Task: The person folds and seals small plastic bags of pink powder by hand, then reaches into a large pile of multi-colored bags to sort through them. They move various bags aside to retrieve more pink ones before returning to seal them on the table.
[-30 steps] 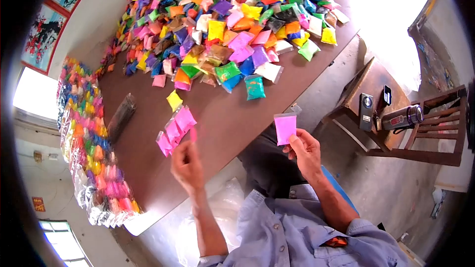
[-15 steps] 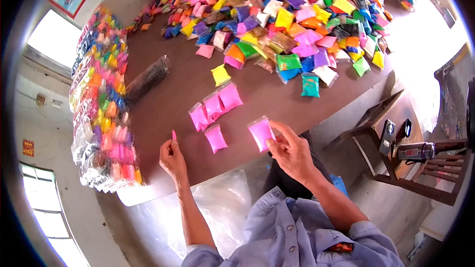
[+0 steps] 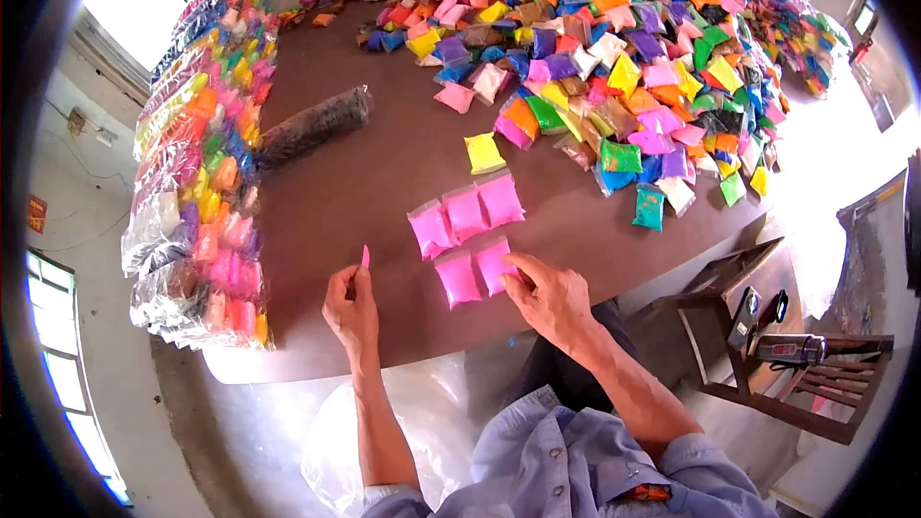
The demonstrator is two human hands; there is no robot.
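Note:
Between the thumb and fingers of my left hand is a small pink piece, held upright over the brown table. My right hand pinches the right edge of a pink packet, which lies beside another pink packet. Just above them three pink packets form a touching row. A yellow packet lies above that row.
A large heap of coloured packets covers the table's far side. Bagged packets are stacked along the left edge, near a dark plastic roll. A wooden stool holding a flask stands at the right.
My right hand has brought its pink packet down beside the lone pink one, making a pair. My left hand still holds the pink piece. The camera view has shifted.

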